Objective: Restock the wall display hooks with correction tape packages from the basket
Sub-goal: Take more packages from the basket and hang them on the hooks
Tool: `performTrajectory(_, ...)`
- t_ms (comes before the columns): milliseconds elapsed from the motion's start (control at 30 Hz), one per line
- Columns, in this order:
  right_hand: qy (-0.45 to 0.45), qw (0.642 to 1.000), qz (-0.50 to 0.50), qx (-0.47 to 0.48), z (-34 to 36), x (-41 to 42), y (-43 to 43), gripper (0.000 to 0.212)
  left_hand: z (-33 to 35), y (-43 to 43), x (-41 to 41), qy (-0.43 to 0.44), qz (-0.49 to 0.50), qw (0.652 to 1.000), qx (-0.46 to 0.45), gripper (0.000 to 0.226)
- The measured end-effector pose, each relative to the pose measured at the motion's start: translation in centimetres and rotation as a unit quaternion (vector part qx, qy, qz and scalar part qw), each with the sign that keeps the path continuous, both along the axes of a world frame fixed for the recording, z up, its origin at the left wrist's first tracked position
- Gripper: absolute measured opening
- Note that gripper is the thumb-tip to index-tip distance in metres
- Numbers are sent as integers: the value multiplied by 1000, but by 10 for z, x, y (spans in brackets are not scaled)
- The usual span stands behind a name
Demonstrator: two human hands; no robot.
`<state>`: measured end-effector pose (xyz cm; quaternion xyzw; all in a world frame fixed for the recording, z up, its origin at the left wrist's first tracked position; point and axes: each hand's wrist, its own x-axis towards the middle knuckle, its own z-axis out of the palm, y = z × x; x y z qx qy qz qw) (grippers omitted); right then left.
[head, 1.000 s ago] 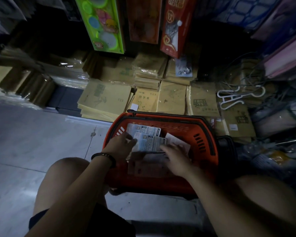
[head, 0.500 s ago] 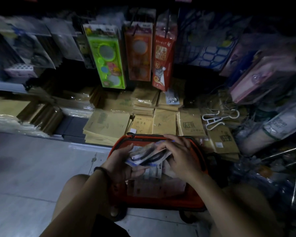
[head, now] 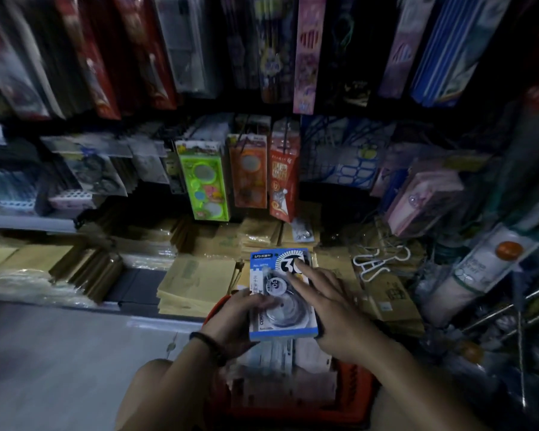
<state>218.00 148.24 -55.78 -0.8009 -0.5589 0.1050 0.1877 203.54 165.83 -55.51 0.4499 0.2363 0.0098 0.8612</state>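
Blue-edged card-and-blister correction tape package point(head: 282, 295) sat above the red plastic basket point(head: 353, 387), long axis pointing away toward the hanging wall display, left hand point(head: 240, 318) fingers clamped on its left edge, right hand point(head: 330, 309) fingers splayed flat over it, probably only steadying.

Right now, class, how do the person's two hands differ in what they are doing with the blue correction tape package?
The left hand grips the blue correction tape package by its left edge; the right hand lies flatter, fingers spread across its front. The left wrist wears a dark band; the right is bare. Both are above the red basket.
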Motion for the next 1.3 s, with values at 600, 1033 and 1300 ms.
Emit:
performTrajectory(600,-99,968,-122,196,206,26,4,102,204,-14,76,-173,68,954,236,53)
performTrajectory(1033,-189,934,-146,264,337,98,-3,97,336,16,132,-227,95,928,281,28)
performTrajectory(1300,-309,896,-204,247,413,162,-23,95,400,38,173,-255,90,890,366,29)
